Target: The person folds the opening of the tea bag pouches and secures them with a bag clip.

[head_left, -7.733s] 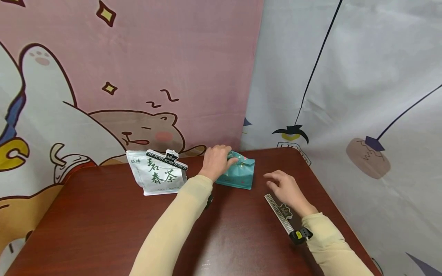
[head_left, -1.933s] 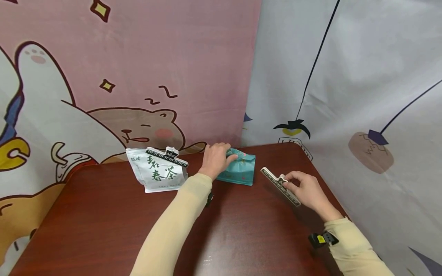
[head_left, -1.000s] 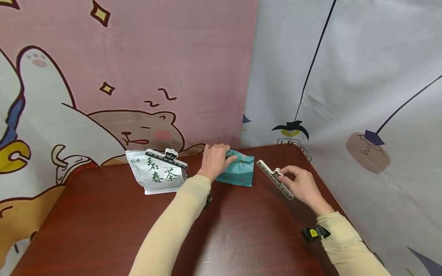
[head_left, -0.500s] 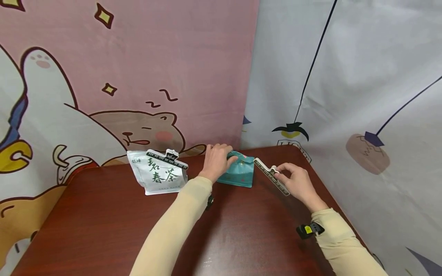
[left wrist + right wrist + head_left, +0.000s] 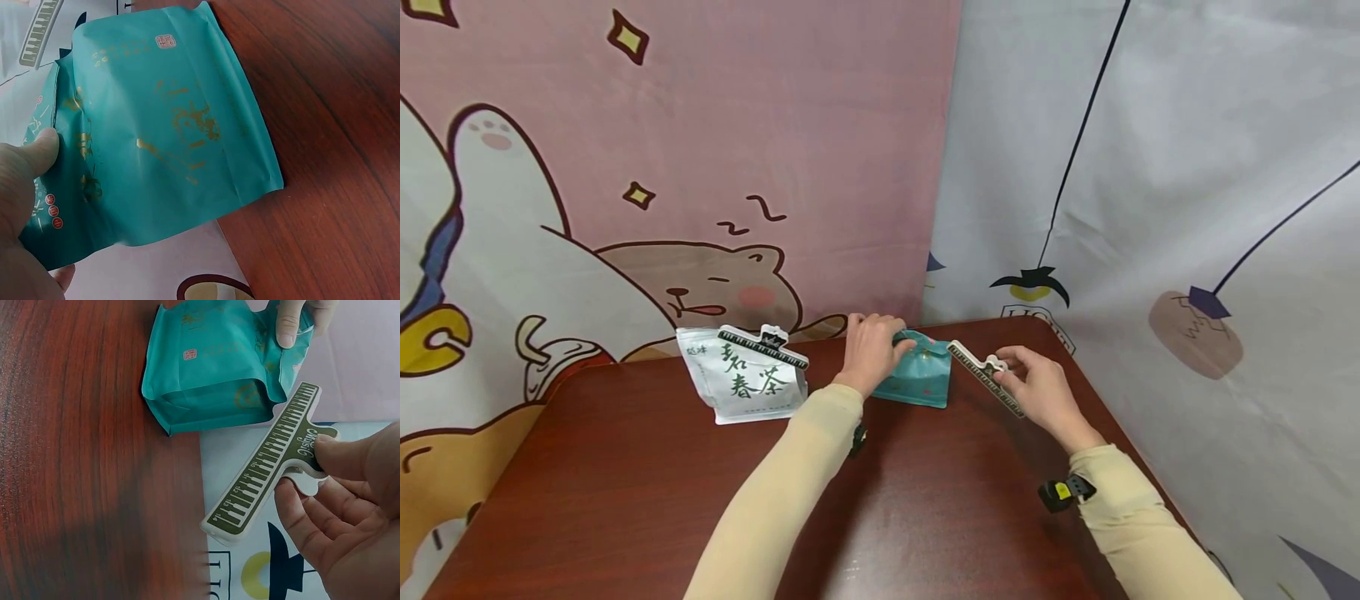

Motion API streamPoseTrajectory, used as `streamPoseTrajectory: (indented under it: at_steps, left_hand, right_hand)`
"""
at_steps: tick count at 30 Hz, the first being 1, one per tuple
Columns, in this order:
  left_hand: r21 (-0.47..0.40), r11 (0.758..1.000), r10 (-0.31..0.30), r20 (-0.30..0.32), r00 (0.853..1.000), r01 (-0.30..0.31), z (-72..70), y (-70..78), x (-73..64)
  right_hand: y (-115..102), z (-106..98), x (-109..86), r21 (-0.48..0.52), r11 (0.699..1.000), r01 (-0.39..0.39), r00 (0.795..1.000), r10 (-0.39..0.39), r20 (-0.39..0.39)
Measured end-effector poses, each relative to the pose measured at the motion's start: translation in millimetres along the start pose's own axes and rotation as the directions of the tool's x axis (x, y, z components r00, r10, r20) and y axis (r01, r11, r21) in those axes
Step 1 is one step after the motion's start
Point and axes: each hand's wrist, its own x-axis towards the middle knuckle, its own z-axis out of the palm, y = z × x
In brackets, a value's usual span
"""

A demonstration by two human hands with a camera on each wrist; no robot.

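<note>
A teal foil tea bag (image 5: 917, 377) stands on the table, its top folded over. My left hand (image 5: 871, 350) pinches that fold between thumb and fingers, as the left wrist view shows with the thumb on the bag (image 5: 156, 137). My right hand (image 5: 1041, 387) holds a long bag clip (image 5: 269, 462) with a piano-key print by its handles, thumb on one side and fingers on the other. The clip's far end is close to the bag's right side; the head view does not show whether they touch. In the right wrist view a gap parts the clip's lower end from the bag.
To the left stands a white tea bag (image 5: 748, 387) with green characters, its top held by a similar piano-print clip (image 5: 763, 346). The brown table (image 5: 647, 483) ends at the back against a printed cloth (image 5: 820, 150).
The right hand has picked the clip up off the table and carried it leftward to beside the teal bag. The left hand stays on the bag's fold.
</note>
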Motion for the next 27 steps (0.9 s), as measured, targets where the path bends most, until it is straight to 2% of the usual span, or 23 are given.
streamPoseTrajectory:
  at_steps: [9,15,23,27]
  left_hand:
    - [0.008,1.000,0.000,0.015,1.000,0.000,2.8,-1.6,1.3]
    - [0.027,0.999,0.018,-0.008,1.000,-0.018,4.3,-2.5,0.9]
    - [0.023,1.000,0.013,0.014,1.000,-0.013,4.4,-2.5,2.4]
    - [0.033,0.999,0.019,0.004,1.000,-0.020,5.1,-2.9,2.4]
  right_hand:
    - [0,4,6.6,-0.042,0.999,0.022,1.000,-0.022,-0.006]
    - [0,7,11.8,-0.044,0.999,0.020,1.000,-0.021,-0.017]
    - [1,13,18.5,-0.019,0.999,0.035,0.998,-0.036,-0.047]
    - [-1,14,20.8,-0.007,1.000,0.028,0.998,-0.029,-0.047]
